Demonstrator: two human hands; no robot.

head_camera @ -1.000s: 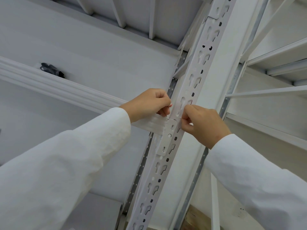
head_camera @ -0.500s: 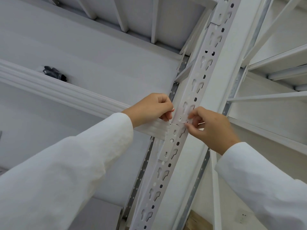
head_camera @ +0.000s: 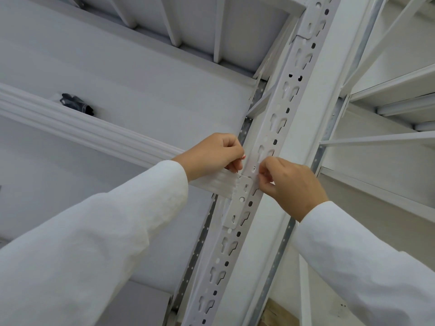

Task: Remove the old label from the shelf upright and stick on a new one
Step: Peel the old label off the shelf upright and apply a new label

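White sleeves frame both hands, which meet on the upright (head_camera: 270,147) where a beam (head_camera: 94,135) joins it. The right hand (head_camera: 290,184) has thumb and forefinger pressed together, pinching at a small pale label (head_camera: 254,170) on the perforated face; whether an edge has lifted is too small to tell. The left hand (head_camera: 215,155) is curled, fingertips nipped together against the post's left edge, just beside the label. My guess is that peeling is barely begun: the old label looks mostly stuck, and no new one is visible.

White shelf (head_camera: 146,74), dark object (head_camera: 76,105) on it
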